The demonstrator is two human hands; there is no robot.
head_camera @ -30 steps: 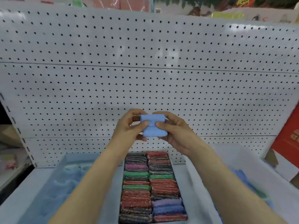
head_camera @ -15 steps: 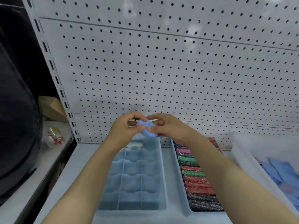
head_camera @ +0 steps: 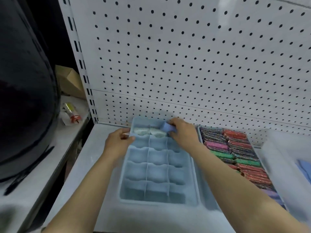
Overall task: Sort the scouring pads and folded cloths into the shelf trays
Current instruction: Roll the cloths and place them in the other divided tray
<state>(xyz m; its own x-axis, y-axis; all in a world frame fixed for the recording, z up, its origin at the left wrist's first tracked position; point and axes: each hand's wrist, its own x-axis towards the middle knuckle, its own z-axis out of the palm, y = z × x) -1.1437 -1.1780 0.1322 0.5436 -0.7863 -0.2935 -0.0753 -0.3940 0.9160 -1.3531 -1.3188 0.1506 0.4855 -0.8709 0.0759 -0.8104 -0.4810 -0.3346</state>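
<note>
A pale blue divided tray (head_camera: 127,167) lies on the white shelf, its cells in three columns. Two whitish folded cloths (head_camera: 148,132) fill the far left and far middle cells. My right hand (head_camera: 182,132) grips a folded blue cloth (head_camera: 165,127) over the far right cell of that tray. My left hand (head_camera: 118,142) holds the tray's left rim near its far corner, thumb on the rim. To the right, a second tray (head_camera: 199,133) is packed with red, green, pink and dark scouring pads (head_camera: 235,148).
A white bin (head_camera: 279,167) at the far right holds blue cloths (head_camera: 304,169). The pegboard back wall (head_camera: 185,64) stands right behind the trays. At the left are a big black rounded object (head_camera: 25,98), a cardboard box (head_camera: 70,83) and a small tube (head_camera: 70,111).
Both hands dropped from chest height to the blue tray. The right hand carried the blue cloth down to the far right cell; the left hand let go of it and took the tray's rim.
</note>
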